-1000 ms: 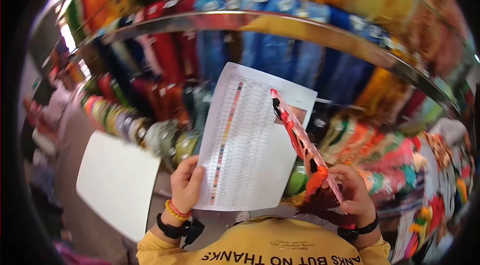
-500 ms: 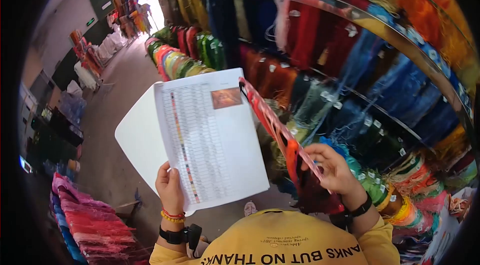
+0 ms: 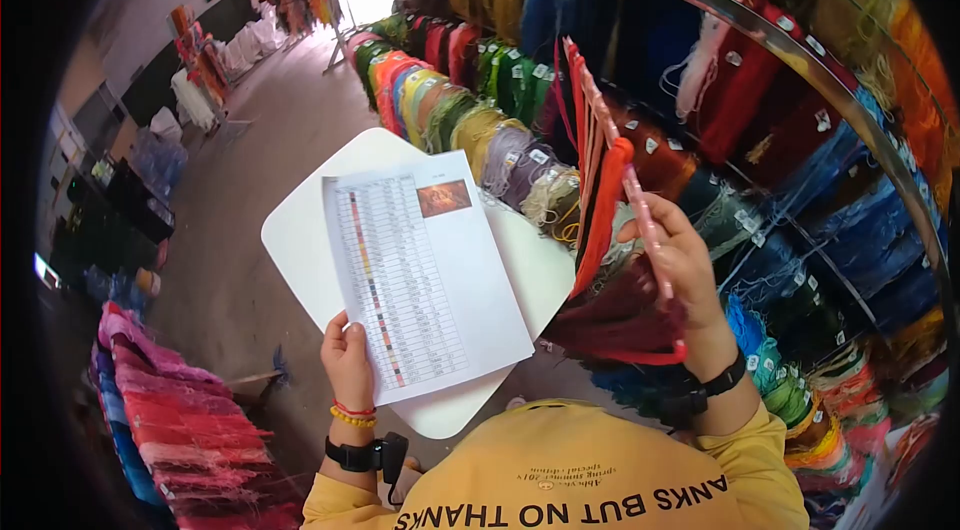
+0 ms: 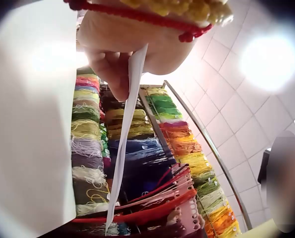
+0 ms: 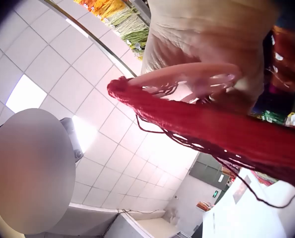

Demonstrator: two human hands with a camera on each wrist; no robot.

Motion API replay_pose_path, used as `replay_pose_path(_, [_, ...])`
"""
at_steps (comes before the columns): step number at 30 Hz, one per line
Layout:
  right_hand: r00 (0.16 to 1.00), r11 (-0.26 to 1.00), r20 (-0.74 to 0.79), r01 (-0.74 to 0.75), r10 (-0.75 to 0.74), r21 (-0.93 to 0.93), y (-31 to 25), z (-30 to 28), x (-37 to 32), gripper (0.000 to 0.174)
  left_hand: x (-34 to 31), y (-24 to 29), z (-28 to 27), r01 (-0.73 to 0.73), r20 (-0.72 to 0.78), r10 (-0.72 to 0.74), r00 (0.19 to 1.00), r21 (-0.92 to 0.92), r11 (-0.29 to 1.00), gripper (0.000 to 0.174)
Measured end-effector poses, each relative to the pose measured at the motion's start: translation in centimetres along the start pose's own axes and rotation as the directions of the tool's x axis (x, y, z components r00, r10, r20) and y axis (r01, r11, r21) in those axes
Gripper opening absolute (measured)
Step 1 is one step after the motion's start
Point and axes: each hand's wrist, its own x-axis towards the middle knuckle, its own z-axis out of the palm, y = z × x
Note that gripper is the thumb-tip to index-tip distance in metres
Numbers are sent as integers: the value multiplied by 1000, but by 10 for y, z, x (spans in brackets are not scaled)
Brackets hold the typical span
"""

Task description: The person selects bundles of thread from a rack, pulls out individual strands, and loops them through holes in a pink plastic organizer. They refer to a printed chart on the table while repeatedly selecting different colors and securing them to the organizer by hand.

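Observation:
My left hand [image 3: 347, 362] pinches a printed paper sheet [image 3: 480, 300] at its lower left edge, thumb on top. The sheet carries a table with a column of colour swatches and a small picture. My right hand [image 3: 682, 255] grips a pink strip [image 3: 659, 270], which stands raised to the right of the sheet. Round holes line that strip [image 4: 191, 206] in the left wrist view. Red, black and dark red thread hanks [image 3: 604, 205] hang from it. A thick dark red hank [image 5: 202, 124] crosses the right wrist view below the palm.
Beneath the sheet lies a white rounded tabletop [image 3: 305, 220]. Racks with rows of tagged thread skeins [image 3: 500, 150] fill the right side under a metal rail [image 3: 700, 0]. Pink and red skeins [image 3: 190, 420] hang at the lower left. Bare floor [image 3: 250, 260] runs toward a bright doorway.
The head view has swung left, bringing the floor and doorway in. The sheet now overlaps the white tabletop. My right hand has raised the pink strip, its threads spread out more.

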Motion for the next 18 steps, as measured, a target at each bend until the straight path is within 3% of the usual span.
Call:
replay_pose_path(3, [998,993,-46,27,-32,-114,51,19,22,56,-7,-18,-12,59,-68,-56,996,42,997,25])
replay_pose_path(5, [998,978,-34,-66,60,-197,94,25,34,55,-9,-28,-16,95,-124,-84,989,85,992,26])
replay_pose_path(6, [998,941,-37,-62,53,-332,113,28,38,56,-11,-27,-13,130,-156,-117,981,80,988,28])
replay_pose_path(8, [998,816,-39,-55,39,-576,181,15,48,60,-15,-34,-13,168,-154,-139,978,194,966,31])
replay_pose_path(9, [1000,681,-3,3,-7,-732,175,27,46,62,-19,-33,-14,186,-157,-149,976,259,948,33])
replay_pose_path(11, [995,545,48,-7,87,-838,181,38,44,57,-25,-25,-13,106,-158,-41,987,425,899,37])
replay_pose_path(12, [993,434,106,72,55,-898,182,41,44,55,-28,-21,-14,69,-153,11,988,505,860,40])
replay_pose_path(14, [978,202,207,200,10,-959,185,39,41,51,-31,-23,-23,25,-130,78,988,649,760,41])
replay_pose_path(17, [967,82,247,252,-60,-964,174,41,34,47,-22,-9,-36,-140,40,185,982,810,569,34])
replay_pose_path(18, [967,65,250,254,-53,-965,171,42,32,46,-18,-4,-33,-154,55,189,980,812,562,28])
